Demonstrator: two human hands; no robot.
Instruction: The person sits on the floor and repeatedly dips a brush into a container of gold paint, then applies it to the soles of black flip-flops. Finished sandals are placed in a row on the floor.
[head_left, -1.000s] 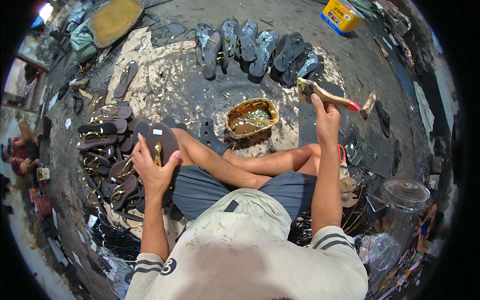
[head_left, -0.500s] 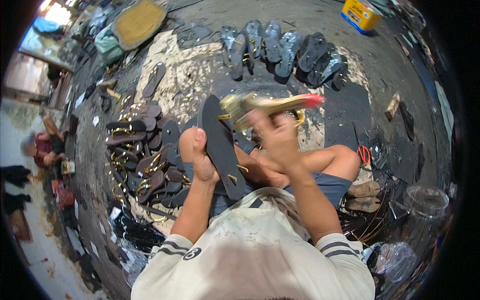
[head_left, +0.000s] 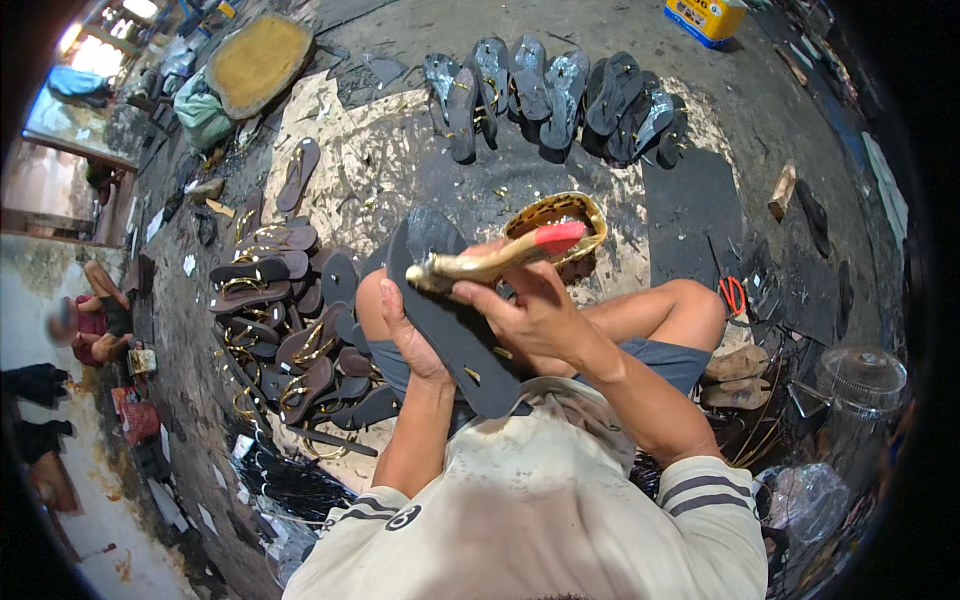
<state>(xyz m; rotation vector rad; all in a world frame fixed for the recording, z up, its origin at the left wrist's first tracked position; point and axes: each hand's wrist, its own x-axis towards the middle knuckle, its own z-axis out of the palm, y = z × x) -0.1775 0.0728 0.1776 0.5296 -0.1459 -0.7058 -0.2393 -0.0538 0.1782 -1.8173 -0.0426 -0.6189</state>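
Note:
My left hand point(head_left: 420, 340) grips the edge of a dark sandal sole point(head_left: 455, 335), its thumb along the left side. The sole lies tilted over my lap with its underside up, and gold strap ends poke through near the heel. My right hand point(head_left: 540, 315) holds a brush point(head_left: 475, 265) crusted with yellowish residue, red at the far end of its handle. Its working end rests against or just above the upper part of the sole. A shiny, wet-looking patch covers the toe end. Just beyond my right hand stands a crusted yellow pot point(head_left: 585, 212), partly hidden by the brush.
Sandals with gold straps point(head_left: 300, 350) are heaped on my left. Several shiny-coated soles point(head_left: 565, 95) stand in a row ahead. Red-handled scissors point(head_left: 733, 296) and wooden shoe lasts point(head_left: 735, 377) lie on the right. Another person point(head_left: 95, 325) sits far left.
My right hand has brought the brush down and left onto the sole's upper part. The sole has tilted, and its toe end now looks wet and shiny. The pot has come into view.

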